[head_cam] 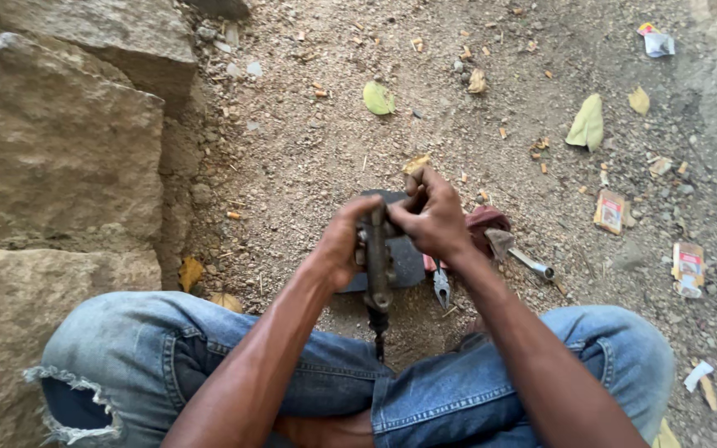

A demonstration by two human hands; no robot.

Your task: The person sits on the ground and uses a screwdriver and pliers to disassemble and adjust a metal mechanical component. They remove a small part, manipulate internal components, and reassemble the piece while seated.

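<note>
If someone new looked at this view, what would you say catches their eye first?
Most striking are the two hands at centre: the left hand and right hand both grip a grimy metal part above a dark mat. Pliers and a wrench lie on the dirt just right of it. Large rough stone blocks fill the left side.

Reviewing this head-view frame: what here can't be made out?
- Metal part: top hidden under left hand and right hand.
- Pliers: handles hidden behind right forearm.
- Dark pad: mostly covered by hands.
- Litter packets: print too small.
</note>
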